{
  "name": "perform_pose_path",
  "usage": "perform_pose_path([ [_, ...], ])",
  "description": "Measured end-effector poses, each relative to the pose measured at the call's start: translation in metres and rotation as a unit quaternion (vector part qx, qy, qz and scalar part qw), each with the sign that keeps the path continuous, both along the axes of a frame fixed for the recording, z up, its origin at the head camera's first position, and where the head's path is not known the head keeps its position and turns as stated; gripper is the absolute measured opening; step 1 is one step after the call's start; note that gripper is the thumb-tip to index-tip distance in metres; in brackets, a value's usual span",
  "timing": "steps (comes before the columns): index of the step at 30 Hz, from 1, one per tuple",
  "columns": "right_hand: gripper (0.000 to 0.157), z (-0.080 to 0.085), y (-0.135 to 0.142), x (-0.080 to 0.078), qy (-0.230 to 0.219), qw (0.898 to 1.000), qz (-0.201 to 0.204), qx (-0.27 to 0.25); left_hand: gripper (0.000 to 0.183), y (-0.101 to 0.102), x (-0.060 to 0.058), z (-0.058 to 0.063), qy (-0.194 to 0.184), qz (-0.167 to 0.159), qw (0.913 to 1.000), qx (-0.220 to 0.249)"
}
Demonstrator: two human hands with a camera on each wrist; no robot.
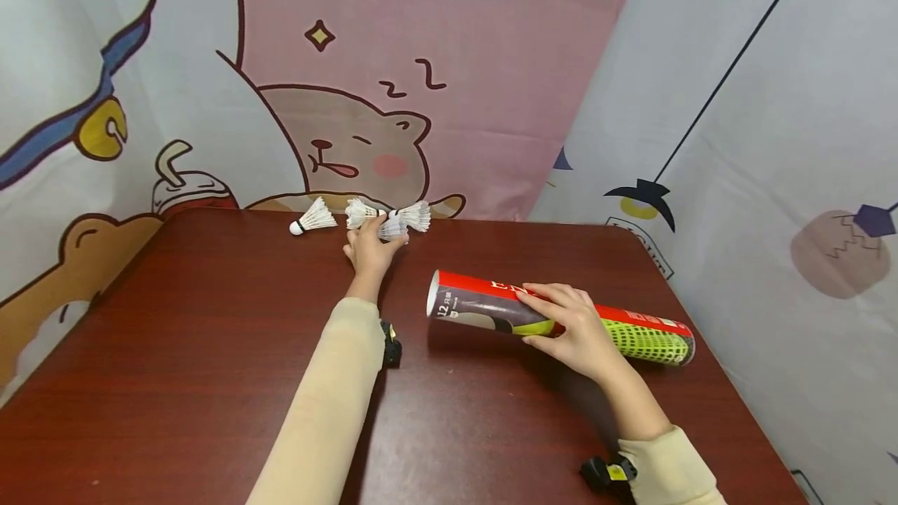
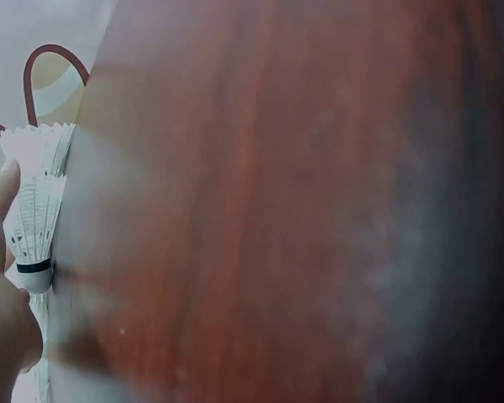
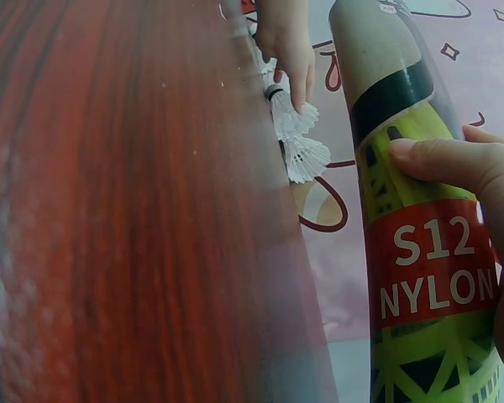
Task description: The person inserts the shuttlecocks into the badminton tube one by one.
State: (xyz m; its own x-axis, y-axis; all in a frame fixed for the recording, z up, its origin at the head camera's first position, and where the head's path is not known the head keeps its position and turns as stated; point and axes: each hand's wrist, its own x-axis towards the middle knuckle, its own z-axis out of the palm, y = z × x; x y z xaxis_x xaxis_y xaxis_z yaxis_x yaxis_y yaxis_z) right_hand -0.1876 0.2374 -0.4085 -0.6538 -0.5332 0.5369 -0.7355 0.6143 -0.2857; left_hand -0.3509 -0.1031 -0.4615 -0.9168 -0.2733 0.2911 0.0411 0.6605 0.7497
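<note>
At the far edge of the table, my left hand [image 1: 370,249] holds a white shuttlecock [image 1: 393,229] between thumb and fingers. Its feather skirt and black-banded cork [image 2: 35,275] show in the left wrist view. Two more shuttlecocks lie right behind it, one pointing left [image 1: 415,216] and one partly covered by my fingers [image 1: 359,212]. A fourth-looking single shuttlecock [image 1: 316,217] lies apart on the left. My right hand [image 1: 571,327] grips a red, grey and green shuttlecock tube [image 1: 477,302] around its middle. The tube lies sideways, its pale round end facing left.
The dark red wooden table [image 1: 210,349] ends at a cloth backdrop [image 1: 477,100] printed with cartoon animals, close behind the shuttlecocks. Black straps with small devices sit at both wrists. The tube's far end [image 1: 677,345] reaches near the table's right edge.
</note>
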Motion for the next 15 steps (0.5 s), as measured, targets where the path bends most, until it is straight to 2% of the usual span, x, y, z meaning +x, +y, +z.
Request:
perform_pose_path([
  [8,0.076,-0.0007,0.0004,0.0011,-0.004,1.0,0.003,0.004,0.06,0.0011,0.0008,-0.0005,0.004,0.012,0.9999,-0.003],
  [15,0.076,0.0004,0.0008,0.0013,-0.001,1.0,0.001,0.004,0.049,0.002,0.0051,0.0028,0.01,-0.004,0.9998,0.013],
])
